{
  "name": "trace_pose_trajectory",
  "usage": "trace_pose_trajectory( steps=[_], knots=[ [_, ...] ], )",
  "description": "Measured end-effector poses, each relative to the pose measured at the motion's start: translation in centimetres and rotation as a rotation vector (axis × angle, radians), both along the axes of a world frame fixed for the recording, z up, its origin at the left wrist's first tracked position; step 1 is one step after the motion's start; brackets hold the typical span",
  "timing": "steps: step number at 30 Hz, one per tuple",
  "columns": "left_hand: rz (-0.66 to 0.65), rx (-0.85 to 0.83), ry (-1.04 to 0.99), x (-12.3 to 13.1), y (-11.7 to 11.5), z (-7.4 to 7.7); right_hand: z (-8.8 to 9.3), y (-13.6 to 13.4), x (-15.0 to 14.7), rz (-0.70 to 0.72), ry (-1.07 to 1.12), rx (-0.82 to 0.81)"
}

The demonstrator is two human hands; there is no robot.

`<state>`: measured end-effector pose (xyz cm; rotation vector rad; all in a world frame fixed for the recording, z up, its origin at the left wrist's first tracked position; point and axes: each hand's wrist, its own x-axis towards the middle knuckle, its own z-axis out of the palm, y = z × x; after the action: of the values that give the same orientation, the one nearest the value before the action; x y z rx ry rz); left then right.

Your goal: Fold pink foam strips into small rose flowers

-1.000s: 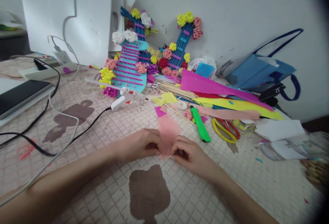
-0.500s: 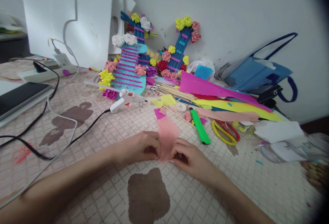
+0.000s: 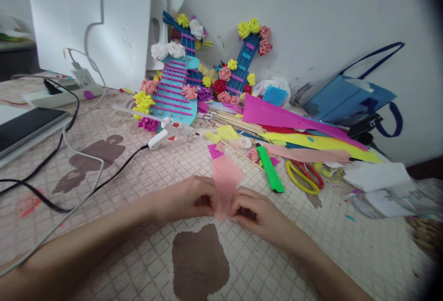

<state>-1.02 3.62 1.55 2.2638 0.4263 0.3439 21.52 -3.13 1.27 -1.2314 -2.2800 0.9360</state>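
A strip of pink crepe paper [image 3: 226, 183] lies between my hands on the quilted tablecloth [image 3: 145, 250]. My left hand [image 3: 195, 199] pinches its left edge near the bottom. On the opposite edge, my right hand [image 3: 254, 211] holds the paper between thumb and fingers. A small magenta paper piece [image 3: 215, 150] touches the far end of the strip. Beyond my left hand rests a white hot glue gun [image 3: 169, 132] with its black cord. To the right lie a green utility knife [image 3: 270, 170] and yellow-and-red scissors [image 3: 302, 177].
Craft panels with paper flowers, one a light-blue board [image 3: 175, 93], stand against the wall. Coloured paper sheets [image 3: 297, 121] and wooden sticks [image 3: 238, 122] lie at the back. A blue bag [image 3: 346, 98] sits back right. At left are a power strip [image 3: 62, 93], cables and a dark phone-like device [image 3: 31, 128].
Both hands keep their pinch on the pink paper and have hardly moved. The view has shifted very slightly.
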Motion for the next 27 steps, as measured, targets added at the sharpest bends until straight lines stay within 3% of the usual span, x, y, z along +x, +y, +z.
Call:
trace_pose_trajectory(
  steps=[14, 27],
  knots=[
    [0.152, 0.044, -0.047, 0.9, -1.4, -0.6, -0.5, -0.6, -1.3, -0.147, -0.011, 0.043],
    [0.002, -0.014, -0.019, -0.2, 0.3, -0.4, -0.1, -0.4, -0.2, -0.022, 0.014, -0.003]
  ],
)
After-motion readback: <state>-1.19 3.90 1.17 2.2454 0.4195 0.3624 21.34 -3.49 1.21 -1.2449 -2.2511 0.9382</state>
